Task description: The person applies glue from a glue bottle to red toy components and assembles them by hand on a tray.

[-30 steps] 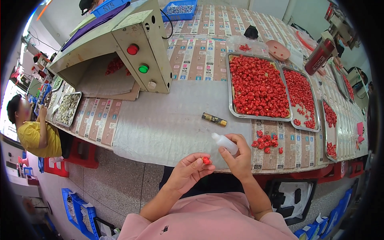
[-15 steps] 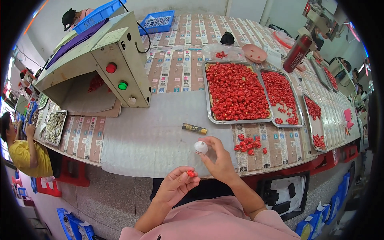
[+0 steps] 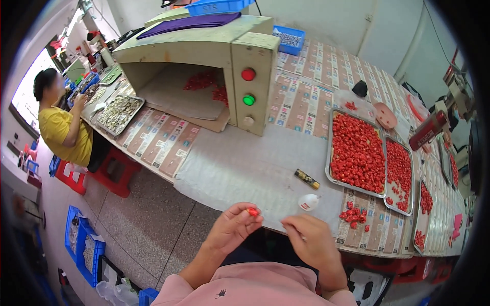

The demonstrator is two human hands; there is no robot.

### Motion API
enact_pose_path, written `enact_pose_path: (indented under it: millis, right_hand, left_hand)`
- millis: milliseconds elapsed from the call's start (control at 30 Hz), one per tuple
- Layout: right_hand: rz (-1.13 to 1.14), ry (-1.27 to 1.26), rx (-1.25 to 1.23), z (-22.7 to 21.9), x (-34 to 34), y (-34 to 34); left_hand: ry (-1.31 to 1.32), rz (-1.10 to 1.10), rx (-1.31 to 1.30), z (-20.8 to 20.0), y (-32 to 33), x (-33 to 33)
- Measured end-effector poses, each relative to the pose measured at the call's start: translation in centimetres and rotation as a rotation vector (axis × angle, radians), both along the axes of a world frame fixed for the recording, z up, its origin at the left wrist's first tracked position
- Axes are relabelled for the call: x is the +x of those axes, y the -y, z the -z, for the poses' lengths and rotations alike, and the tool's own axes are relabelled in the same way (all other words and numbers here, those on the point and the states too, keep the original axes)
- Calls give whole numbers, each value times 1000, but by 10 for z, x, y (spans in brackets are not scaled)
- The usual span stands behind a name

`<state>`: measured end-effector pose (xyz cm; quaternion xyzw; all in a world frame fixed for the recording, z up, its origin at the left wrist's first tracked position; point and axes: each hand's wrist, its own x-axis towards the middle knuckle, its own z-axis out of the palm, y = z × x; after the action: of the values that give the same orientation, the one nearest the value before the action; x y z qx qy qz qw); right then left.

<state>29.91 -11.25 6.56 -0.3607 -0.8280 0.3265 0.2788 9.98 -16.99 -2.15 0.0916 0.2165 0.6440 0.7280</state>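
The left hand (image 3: 236, 227) pinches a small red piece (image 3: 252, 211) between thumb and fingertips, just off the counter's (image 3: 168, 138) front edge. The right hand (image 3: 310, 238) has its fingers drawn together; I can't tell whether anything is between them. Half a second ago it had the white bottle (image 3: 308, 202); now that stands on the pale sheet (image 3: 229, 171) near the front edge, just beyond the fingers. A black-and-gold tube (image 3: 307, 179) lies behind it.

To the right, a loose pile of red pieces (image 3: 353, 214) sits near the front edge. Behind it, the large tray (image 3: 329, 148) is heaped with red pieces; the narrower tray (image 3: 398, 210) beside it shows bare metal near its front end. Toward the right edge, a third tray (image 3: 421, 222) holds two clusters. The pink dish (image 3: 386, 116) has a few pieces. By the back edge, a blue bin (image 3: 291, 49) holds small bluish-white bits.
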Motion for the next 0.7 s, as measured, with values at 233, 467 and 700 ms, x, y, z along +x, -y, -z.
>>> enact_pose_path:
  millis: [233,467,700]
  right_hand:
    - [16,-233,341,64,-175,-92]
    - [76,146,555,92,-312,-183]
    - [232,471,528,109,-356,-264]
  left_hand:
    - [60,-211,104,-1,34,-49]
    - [104,-214,25,19,75,-53]
    - [214,-166,-33,25,97,-58]
